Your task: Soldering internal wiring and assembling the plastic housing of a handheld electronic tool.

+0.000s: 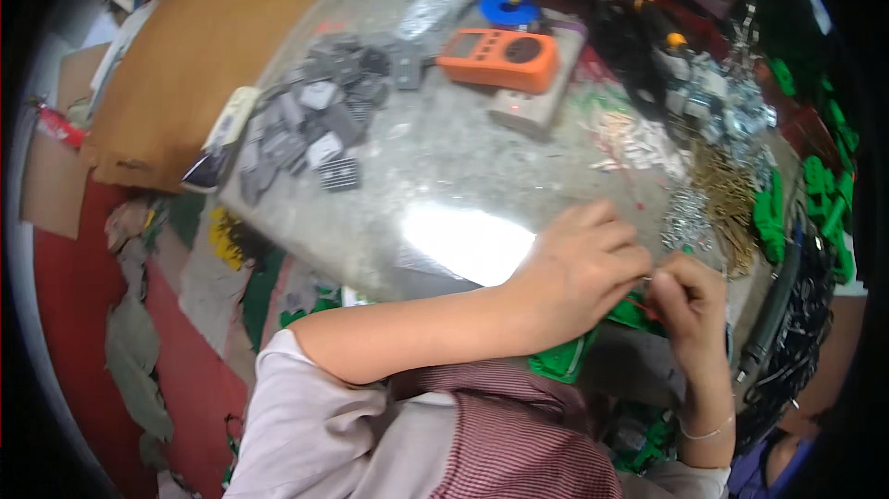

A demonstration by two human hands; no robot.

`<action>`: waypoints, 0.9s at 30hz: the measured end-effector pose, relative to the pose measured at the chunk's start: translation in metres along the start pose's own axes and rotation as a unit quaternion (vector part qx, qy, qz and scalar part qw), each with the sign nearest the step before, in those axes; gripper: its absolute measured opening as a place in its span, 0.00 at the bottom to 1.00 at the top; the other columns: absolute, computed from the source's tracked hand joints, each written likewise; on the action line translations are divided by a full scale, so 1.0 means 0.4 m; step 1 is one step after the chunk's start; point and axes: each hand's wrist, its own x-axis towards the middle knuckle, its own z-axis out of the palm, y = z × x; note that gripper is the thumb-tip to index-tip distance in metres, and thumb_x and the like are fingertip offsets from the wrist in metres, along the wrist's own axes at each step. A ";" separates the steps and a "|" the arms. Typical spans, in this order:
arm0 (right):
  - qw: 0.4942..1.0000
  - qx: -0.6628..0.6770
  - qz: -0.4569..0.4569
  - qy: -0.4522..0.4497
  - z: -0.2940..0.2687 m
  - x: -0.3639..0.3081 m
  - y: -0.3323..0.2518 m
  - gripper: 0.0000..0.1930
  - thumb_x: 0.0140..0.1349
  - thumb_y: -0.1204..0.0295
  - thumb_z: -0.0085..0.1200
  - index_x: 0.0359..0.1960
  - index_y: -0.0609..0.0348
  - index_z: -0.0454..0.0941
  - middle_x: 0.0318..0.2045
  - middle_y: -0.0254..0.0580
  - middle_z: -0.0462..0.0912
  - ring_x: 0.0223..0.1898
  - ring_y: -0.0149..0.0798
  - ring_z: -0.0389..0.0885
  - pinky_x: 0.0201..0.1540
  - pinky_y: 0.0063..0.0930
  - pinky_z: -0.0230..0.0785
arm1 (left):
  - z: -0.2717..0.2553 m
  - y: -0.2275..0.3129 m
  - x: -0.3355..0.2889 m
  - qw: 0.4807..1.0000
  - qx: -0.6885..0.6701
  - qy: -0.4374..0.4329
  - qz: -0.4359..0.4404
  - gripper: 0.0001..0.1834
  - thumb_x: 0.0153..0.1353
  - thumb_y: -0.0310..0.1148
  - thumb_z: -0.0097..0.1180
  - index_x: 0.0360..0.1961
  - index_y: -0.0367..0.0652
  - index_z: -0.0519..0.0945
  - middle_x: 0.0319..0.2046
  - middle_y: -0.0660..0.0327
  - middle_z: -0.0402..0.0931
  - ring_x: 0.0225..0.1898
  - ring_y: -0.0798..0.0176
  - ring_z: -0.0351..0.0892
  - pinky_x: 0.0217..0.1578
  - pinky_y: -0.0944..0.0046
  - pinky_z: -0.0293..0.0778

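Observation:
My left hand (593,268) reaches across the front right of the table, its fingers curled inward. Its fingertips meet those of my right hand (690,305), whose thumb and fingers are pinched together. Something small sits between the fingertips, too hidden and blurred to name. A thin red strand, like a wire, shows just below them. Under the hands lies a green plastic piece (634,312), partly covered. Another green plastic piece (560,360) rests below my left wrist, by the table's near edge.
Grey rectangular blocks (315,110) are heaped at the left. An orange multimeter (498,59) leans on a pale box (537,108) at the back. White pieces (639,143), brass-coloured pins (727,198) and small silver parts (687,219) lie at the right, beside a dark-handled tool (773,305) and green plastic parts (820,184).

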 end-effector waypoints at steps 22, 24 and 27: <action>0.948 -0.239 -0.135 0.162 0.063 -0.119 0.057 0.29 0.46 0.74 0.68 0.54 0.56 0.76 0.52 0.48 0.76 0.54 0.52 0.74 0.58 0.41 0.64 | -0.243 0.045 -0.207 0.931 -0.261 -0.005 -0.257 0.29 0.47 0.23 0.72 0.50 0.37 0.73 0.50 0.54 0.77 0.54 0.57 0.77 0.55 0.60 0.72; 0.951 -0.230 -0.137 0.151 0.079 -0.112 0.066 0.29 0.46 0.71 0.69 0.54 0.56 0.76 0.51 0.47 0.76 0.53 0.53 0.73 0.56 0.41 0.64 | -0.180 0.058 -0.223 0.952 -0.199 -0.040 -0.231 0.25 0.49 0.22 0.69 0.49 0.36 0.74 0.49 0.52 0.79 0.53 0.56 0.79 0.53 0.60 0.74; 0.944 -0.242 -0.145 0.171 0.090 -0.113 0.088 0.26 0.50 0.70 0.67 0.53 0.56 0.78 0.43 0.45 0.77 0.46 0.50 0.74 0.50 0.40 0.65 | -0.128 0.055 -0.241 0.970 -0.163 -0.047 -0.171 0.24 0.47 0.20 0.68 0.47 0.36 0.75 0.47 0.50 0.81 0.48 0.53 0.82 0.47 0.60 0.77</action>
